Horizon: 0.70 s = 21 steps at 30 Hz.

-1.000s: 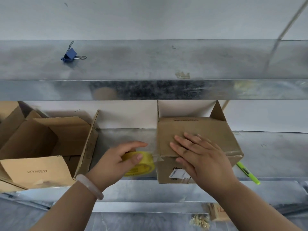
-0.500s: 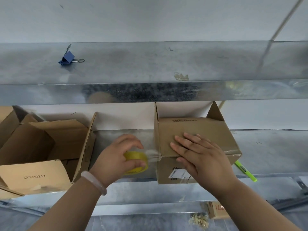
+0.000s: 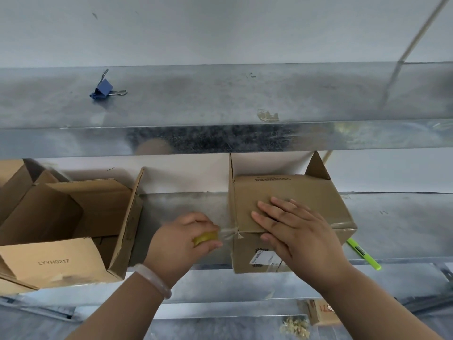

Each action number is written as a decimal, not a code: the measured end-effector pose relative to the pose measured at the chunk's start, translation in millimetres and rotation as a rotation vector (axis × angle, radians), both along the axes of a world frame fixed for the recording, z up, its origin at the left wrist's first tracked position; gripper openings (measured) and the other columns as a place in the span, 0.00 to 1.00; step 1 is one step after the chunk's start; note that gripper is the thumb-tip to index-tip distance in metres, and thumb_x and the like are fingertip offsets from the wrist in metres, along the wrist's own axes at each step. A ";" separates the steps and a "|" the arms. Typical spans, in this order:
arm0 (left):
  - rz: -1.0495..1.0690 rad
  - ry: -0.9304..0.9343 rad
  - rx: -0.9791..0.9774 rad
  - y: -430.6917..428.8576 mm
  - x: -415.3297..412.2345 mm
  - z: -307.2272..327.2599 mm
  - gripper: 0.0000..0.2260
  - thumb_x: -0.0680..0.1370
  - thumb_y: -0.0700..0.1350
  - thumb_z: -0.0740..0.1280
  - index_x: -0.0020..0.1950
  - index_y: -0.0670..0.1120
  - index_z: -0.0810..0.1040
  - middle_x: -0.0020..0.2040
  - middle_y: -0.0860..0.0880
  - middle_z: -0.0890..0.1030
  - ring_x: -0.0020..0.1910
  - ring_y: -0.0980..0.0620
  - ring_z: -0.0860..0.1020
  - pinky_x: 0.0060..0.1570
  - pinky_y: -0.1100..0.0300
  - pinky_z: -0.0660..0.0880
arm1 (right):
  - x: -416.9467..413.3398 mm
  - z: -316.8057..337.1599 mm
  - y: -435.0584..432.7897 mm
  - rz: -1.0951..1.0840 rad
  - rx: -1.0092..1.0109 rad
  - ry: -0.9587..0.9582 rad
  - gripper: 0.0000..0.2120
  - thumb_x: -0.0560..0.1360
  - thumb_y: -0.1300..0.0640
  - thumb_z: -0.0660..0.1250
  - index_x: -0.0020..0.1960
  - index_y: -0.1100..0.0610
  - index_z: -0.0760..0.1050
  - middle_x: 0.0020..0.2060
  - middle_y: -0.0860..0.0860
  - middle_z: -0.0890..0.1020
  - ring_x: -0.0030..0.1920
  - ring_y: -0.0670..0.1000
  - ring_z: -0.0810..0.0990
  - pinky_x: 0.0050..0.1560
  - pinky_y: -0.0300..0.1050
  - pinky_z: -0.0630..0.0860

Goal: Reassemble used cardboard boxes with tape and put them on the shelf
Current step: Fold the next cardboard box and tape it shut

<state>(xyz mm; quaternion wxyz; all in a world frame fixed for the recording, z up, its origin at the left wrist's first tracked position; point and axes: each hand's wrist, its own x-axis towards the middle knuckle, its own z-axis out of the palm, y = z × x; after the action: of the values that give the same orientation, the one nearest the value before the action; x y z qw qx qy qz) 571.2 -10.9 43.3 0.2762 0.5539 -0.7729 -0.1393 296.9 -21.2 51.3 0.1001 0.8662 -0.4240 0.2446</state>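
A small cardboard box lies on its side on the metal shelf, two flaps sticking up at its back. My right hand lies flat on its top near the front edge, fingers straight. Just left of the box, my left hand grips a yellow tape roll, mostly hidden under the fingers. A clear strip of tape runs taut from the roll to the box's front left corner.
A larger open cardboard box marked LYYH0217 stands at the left of the same shelf. A green marker lies right of the small box. On the upper shelf sits a blue binder clip. Cardboard scraps lie below.
My left hand has turned over the tape roll and moved up and right toward the box's corner, twisting the tape strip taut. My right hand stays flat on the box.
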 end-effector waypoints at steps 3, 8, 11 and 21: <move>0.004 0.031 -0.012 0.1 -10.3 -4.8 0.19 0.73 0.66 0.61 0.49 0.58 0.86 0.47 0.75 0.73 0.51 0.72 0.72 0.50 0.80 0.66 | -2.6 3.6 0.3 0.048 -0.024 0.014 0.19 0.82 0.46 0.58 0.70 0.48 0.74 0.68 0.47 0.76 0.69 0.51 0.74 0.67 0.56 0.73; 0.001 -0.016 -0.044 -3.7 -21.1 -2.4 0.17 0.74 0.63 0.58 0.42 0.58 0.85 0.46 0.72 0.74 0.49 0.69 0.74 0.42 0.74 0.72 | -45.6 9.7 25.5 -0.190 -0.192 -0.426 0.19 0.80 0.55 0.60 0.68 0.59 0.73 0.64 0.57 0.76 0.66 0.56 0.72 0.70 0.49 0.65; -0.011 -0.057 -0.029 -4.8 -22.7 -2.2 0.17 0.74 0.62 0.58 0.41 0.57 0.84 0.47 0.68 0.75 0.46 0.65 0.76 0.39 0.69 0.74 | -96.9 -12.2 27.2 -0.720 0.135 -0.706 0.18 0.82 0.54 0.56 0.70 0.57 0.71 0.66 0.57 0.74 0.68 0.58 0.69 0.69 0.53 0.64; 0.032 -0.026 0.038 1.2 -24.2 0.0 0.15 0.73 0.64 0.60 0.41 0.60 0.83 0.53 0.68 0.75 0.50 0.65 0.75 0.48 0.68 0.72 | -159.3 -103.5 -12.3 -1.030 0.868 0.037 0.12 0.81 0.53 0.56 0.63 0.50 0.70 0.58 0.51 0.73 0.61 0.55 0.72 0.57 0.52 0.74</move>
<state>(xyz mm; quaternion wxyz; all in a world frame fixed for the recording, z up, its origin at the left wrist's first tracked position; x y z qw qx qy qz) 547.0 -9.7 43.3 0.2577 0.5730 -0.7648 -0.1423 137.7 -33.5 -52.2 -0.1460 0.5192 -0.8410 -0.0421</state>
